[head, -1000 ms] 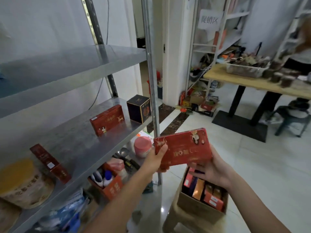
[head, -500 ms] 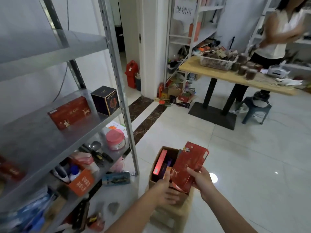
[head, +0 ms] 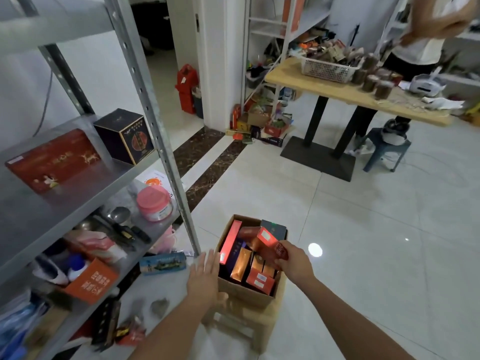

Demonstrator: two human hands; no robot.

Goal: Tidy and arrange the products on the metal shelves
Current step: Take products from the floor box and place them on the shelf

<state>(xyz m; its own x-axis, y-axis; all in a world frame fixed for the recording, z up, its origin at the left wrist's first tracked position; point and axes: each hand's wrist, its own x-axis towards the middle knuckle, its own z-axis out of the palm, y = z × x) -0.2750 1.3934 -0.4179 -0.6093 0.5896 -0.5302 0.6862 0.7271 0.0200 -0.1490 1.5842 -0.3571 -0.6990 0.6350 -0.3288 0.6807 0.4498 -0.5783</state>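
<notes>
Gripping near end of 1 red box (head: 261, 240) with right hand (head: 293, 263), fingers pinched on it; held tilted over packs in cardboard carton (head: 246, 294). Pressing left hand (head: 205, 276) flat, fingers straight and close together, against carton's left wall, probably to steady it on stool (head: 241, 326). Metal shelf (head: 78, 193) well left of fingers; bare space there for box.

The grey metal shelf (head: 109, 175) carries a flat red rectangular box (head: 52, 162) and a dark square box (head: 124, 136) just beside it. The tier below (head: 127, 271) holds a pink round plastic tub (head: 155, 202) and an orange carton (head: 91, 281).
</notes>
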